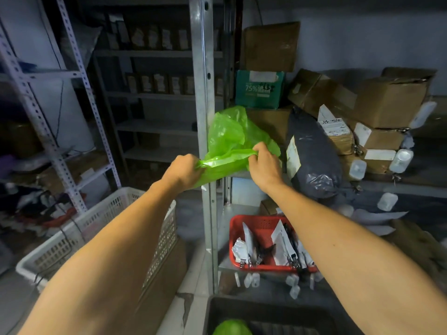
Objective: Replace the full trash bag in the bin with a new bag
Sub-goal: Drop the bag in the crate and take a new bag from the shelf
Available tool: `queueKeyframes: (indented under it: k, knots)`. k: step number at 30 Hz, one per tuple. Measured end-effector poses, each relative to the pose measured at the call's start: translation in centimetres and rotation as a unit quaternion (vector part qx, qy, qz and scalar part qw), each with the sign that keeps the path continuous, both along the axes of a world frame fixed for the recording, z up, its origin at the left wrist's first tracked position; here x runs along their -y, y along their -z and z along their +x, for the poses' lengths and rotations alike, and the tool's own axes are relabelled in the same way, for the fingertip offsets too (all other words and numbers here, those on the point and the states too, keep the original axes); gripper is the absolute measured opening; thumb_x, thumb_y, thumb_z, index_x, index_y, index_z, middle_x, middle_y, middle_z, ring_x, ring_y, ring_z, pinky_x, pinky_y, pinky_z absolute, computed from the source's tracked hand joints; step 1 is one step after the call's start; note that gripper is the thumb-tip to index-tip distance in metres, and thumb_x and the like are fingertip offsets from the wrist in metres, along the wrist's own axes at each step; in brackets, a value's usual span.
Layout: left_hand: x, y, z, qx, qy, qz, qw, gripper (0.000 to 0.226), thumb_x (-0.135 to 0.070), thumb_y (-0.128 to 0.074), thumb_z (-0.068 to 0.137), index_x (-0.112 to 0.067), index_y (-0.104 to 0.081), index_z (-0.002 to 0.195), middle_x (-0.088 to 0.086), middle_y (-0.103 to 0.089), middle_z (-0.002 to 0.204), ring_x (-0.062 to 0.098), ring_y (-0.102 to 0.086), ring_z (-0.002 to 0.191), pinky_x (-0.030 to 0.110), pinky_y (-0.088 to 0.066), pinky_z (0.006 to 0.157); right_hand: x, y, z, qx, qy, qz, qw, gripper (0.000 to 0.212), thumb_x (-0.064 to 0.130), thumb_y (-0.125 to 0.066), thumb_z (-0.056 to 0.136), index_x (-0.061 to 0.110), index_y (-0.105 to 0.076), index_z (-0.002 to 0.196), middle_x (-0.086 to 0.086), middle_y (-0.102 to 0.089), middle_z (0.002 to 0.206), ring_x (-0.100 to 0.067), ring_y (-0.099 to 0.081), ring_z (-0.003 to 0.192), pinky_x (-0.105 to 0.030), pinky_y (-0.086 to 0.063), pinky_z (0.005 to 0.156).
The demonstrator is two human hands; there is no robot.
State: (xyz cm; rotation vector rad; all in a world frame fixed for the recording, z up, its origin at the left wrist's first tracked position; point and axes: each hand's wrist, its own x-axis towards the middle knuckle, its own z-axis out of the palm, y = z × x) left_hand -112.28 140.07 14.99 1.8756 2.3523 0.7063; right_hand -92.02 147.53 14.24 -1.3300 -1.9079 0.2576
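Storage room, crowded, dim. Metal shelving [203, 93] in the middle and on the left, with a tall upright post right behind the work. On the right, far side: stacked cardboard boxes [387, 100] and a dark wrapped parcel [312, 160]. On the left, near: a white plastic crate [101, 228] on the floor. Lower right of centre: a red basket [254, 226] with papers and clips on a low shelf. At the very near edge, bottom centre: a dark bin [266, 310], only partly in view, with something green and rounded inside, probably a bag, but hard to tell.

Held up in the middle, in front of the post: the new green bag [229, 139], thin, crumpled, half inflated above the grip. Left hand [183, 170] closed on the bag's edge at the left; right hand [262, 163] pinching the same edge at the right. Hands a little apart, the plastic stretched as a band between them.

Step in hand, as judged: finding the mouth of the bag and opening it. To do well: rub the two layers between thumb and finger until separated, then pull apart slowly, not sharply, because such thin film tears easily. Better to keep away from the post's punched edges. Once open, a short shake to let air in, then lower toward the bin. Whether the full bag is already out cannot be told from here.
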Motion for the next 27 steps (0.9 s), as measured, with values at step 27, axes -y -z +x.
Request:
queueKeyframes:
  k: [27]
  knots:
    - [41.6,12.7,3.7,0.068,-0.479,-0.102,0.869,0.031,-0.030,-0.054,0.084,-0.005,-0.064,0.098,0.023,-0.066,0.101,0.042,-0.063,0.093,0.043,-0.052,0.078,28.7,12.2,-7.0,0.201,-0.472,-0.166,0.842,0.030,0.026,-0.049,0.089,0.013,-0.043,0.063,-0.021,-0.064,0.090,-0.039,-0.060,0.090,-0.036,-0.039,0.067]
